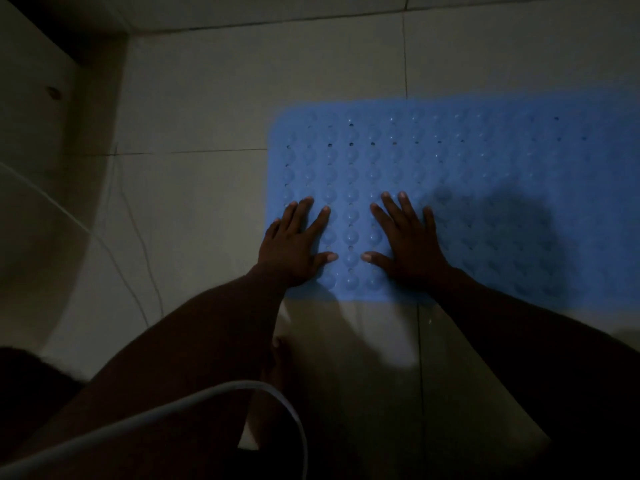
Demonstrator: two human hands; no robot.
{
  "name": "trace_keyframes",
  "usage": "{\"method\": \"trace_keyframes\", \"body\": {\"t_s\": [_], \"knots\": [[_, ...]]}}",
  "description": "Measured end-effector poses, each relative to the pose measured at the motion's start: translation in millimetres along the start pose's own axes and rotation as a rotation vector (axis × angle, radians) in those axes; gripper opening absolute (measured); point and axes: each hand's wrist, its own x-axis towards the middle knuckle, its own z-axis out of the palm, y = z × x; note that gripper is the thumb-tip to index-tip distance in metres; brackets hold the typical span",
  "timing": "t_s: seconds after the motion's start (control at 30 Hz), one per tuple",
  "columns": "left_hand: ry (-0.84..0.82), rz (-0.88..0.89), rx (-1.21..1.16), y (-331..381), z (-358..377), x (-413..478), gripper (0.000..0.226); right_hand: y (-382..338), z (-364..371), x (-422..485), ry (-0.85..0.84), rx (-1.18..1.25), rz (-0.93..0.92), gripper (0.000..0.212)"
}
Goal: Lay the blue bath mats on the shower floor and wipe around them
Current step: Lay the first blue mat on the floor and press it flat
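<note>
Dimly lit: left hand [294, 245] and right hand [407, 242] splayed flat, holding nothing, near blue bath mat's [485, 174] six-o'clock edge. Bare tile floor [207, 109] lies open toward nine and twelve o'clock; mat runs off frame at three.

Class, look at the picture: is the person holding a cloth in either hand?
No: both the left hand and the right hand lie flat and empty, fingers spread, on the blue bath mat.

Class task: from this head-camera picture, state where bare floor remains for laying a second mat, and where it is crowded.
Bare tile lies left of the blue mat, up to the wall base, and beyond its far edge. The near-left mat corner is crowded: left hand and right hand press flat there. A white cable crosses the near floor.
</note>
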Motion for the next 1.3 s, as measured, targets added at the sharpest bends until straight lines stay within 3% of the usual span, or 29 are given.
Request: {"method": "trace_keyframes", "body": {"t_s": [0.33, 0.5, 0.93, 1.13, 1.3], "knots": [[-0.150, -0.059, 0.149, 14.1, -27.1, 18.1, 0.102, 9.0, -3.4, -6.9, 0.186, 0.011, -0.021, 0.099], [-0.001, -0.101, 0.192, 48.4, -28.2, 24.8, 0.088, 45.3, -6.6, -41.2, 0.282, -0.033, 0.068, 0.082], [0.034, 0.352, 0.121, 217.9, 13.0, 83.6, 0.079, 195.0, -37.7, -120.0, 0.379, -0.031, 0.614, 0.082], [0.101, 0.519, 0.150, 269.8, 40.2, 108.0, 0.075, 233.9, -36.4, -123.0, 0.392, 0.058, 0.737, 0.084], [0.157, 0.590, 0.173, 284.5, 62.5, 122.5, 0.069, 237.3, -15.1, -123.3, 0.461, -0.035, 0.762, 0.076]]}}
